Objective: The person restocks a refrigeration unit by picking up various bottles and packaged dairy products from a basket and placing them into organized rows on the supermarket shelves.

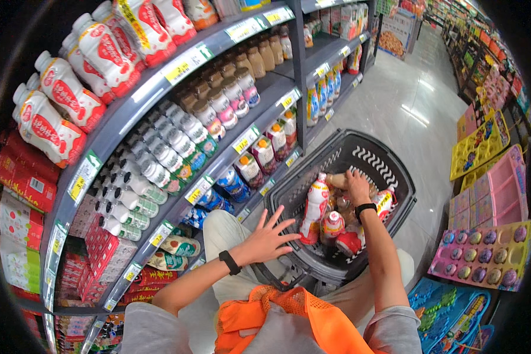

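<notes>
A black plastic shopping basket (376, 152) stands on the floor between my knees. My right hand (357, 188) reaches inside it, its fingers around one end of a tan bottle (336, 180) lying on its side. Beside that bottle, a white-and-red drink bottle (315, 210) leans against the basket's left part. A smaller red-and-white bottle (332, 225) and a red-capped container (350, 242) sit nearer to me. More brown bottles lie under my right hand, partly hidden. Another white-and-red package (385, 203) shows past my wrist. My left hand (265, 239) hovers with spread fingers over the basket's near left edge, holding nothing.
Curving shelves (132, 106) of bottled drinks and cartons rise close on my left. To the right stand toy sets, among them a pink tray of egg-shaped items (482, 254) and a blue toy pack (451, 305). The tiled aisle floor (394, 101) runs ahead between shelves.
</notes>
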Demonstrator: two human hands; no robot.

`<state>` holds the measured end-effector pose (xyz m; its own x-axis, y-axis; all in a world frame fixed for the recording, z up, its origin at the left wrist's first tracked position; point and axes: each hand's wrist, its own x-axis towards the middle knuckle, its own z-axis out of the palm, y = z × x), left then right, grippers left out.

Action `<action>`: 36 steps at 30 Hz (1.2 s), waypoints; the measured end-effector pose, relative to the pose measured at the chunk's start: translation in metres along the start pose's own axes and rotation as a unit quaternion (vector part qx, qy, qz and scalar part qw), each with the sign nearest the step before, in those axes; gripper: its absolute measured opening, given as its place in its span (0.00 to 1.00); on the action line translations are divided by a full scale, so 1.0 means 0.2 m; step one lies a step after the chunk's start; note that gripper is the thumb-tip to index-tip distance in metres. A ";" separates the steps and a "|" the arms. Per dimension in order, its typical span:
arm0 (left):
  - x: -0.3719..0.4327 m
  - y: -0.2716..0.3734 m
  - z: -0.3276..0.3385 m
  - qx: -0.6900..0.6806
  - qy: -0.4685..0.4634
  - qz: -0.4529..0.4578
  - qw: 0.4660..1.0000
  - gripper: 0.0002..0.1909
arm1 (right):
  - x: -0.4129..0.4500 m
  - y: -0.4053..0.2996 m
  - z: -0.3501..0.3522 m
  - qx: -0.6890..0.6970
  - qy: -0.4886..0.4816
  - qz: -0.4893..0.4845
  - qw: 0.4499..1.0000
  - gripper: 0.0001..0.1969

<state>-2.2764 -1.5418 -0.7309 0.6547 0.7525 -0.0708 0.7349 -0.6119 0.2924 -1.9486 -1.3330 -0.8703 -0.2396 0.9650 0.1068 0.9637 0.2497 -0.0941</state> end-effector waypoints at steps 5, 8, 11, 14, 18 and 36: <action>0.00 -0.01 -0.10 -0.018 -0.017 0.017 1.000 0.23 | 0.02 0.02 0.01 -0.025 0.045 -0.028 0.998 0.21; 0.00 -0.07 -0.18 -0.128 0.058 -0.004 0.990 0.24 | 0.01 -0.06 -0.27 0.004 0.056 -0.050 0.997 0.21; 0.07 -0.08 -0.30 -0.278 0.060 -0.060 0.957 0.25 | -0.02 -0.11 -0.65 0.088 0.115 -0.039 0.989 0.23; 0.21 -0.14 -0.30 -0.566 0.098 -0.156 0.804 0.28 | -0.05 -0.33 -1.11 0.143 0.250 -0.056 0.956 0.25; 0.47 -0.19 -0.54 -0.847 0.070 -0.122 0.513 0.31 | -0.11 -0.76 -1.30 0.150 0.370 -0.202 0.894 0.29; 0.99 -0.41 -1.05 -0.413 0.556 -0.206 0.691 0.19 | -0.14 -0.17 -0.86 0.025 -0.131 -0.101 0.986 0.21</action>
<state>-2.2437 -1.2914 -0.5678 -0.4586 0.8243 0.3322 0.1670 -0.2872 0.9432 -1.9536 -1.3825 -0.7003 -0.4550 0.8809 -0.1300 0.8875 0.4369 -0.1464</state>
